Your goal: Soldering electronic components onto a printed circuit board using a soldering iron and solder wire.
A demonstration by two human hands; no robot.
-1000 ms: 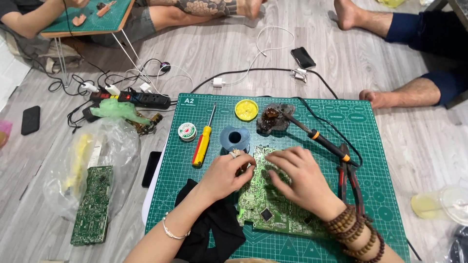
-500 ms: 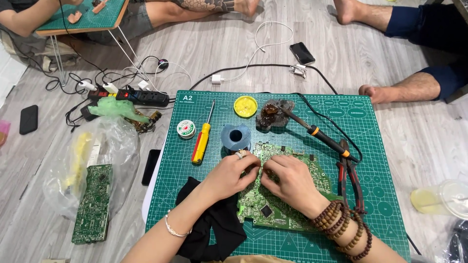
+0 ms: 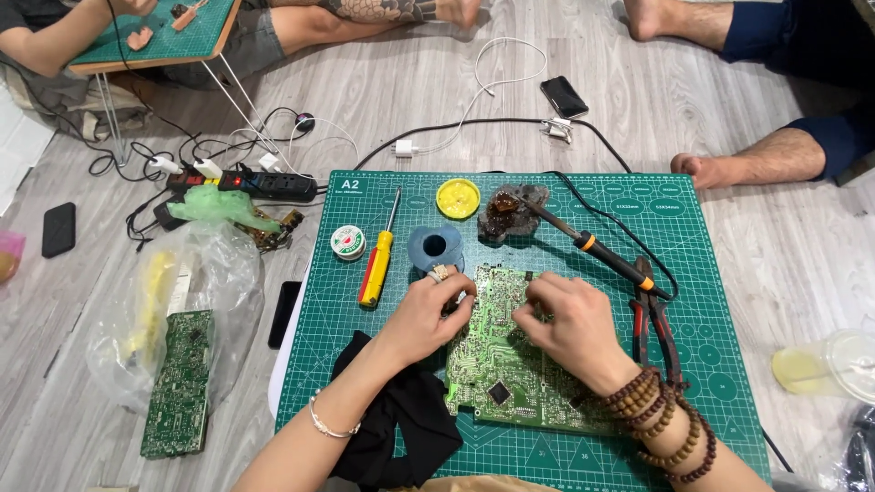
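Resting flat on the green cutting mat (image 3: pixel 711 264), the green circuit board (image 3: pixel 510 374) lies a little right of the mat's middle, its near edge well inside the mat's front border; the left hand (image 3: pixel 427 314) presses on the board's upper left corner with its fingers curled, and whether they pinch anything cannot be told; the right hand (image 3: pixel 570 323) sits on the board's upper middle, fingers bent down onto the surface, thumb side toward the left hand, and what it grips, if anything, is hidden; the two hands are near each other but apart. Just beyond the left hand stands a blue roll (image 3: pixel 434 248), touching or nearly touching the knuckles; left of that lies a yellow-handled screwdriver (image 3: pixel 376 264), and beside it a small round solder spool (image 3: pixel 347 242); a yellow round tin (image 3: pixel 458 197) and a dark brown lump (image 3: pixel 509 211) sit toward the mat's far edge. The soldering iron (image 3: pixel 597 248) runs diagonally just beside the right hand, its cord looping off the right side; red-handled pliers (image 3: pixel 652 319) lie along the right wrist. A black cloth (image 3: pixel 410 424) covers the mat's near left under the left forearm. Open mat remains at the right side and far right corner; off the left edge, on the wooden floor, lie a clear plastic bag (image 3: pixel 219 273) and a second circuit board (image 3: pixel 178 383).
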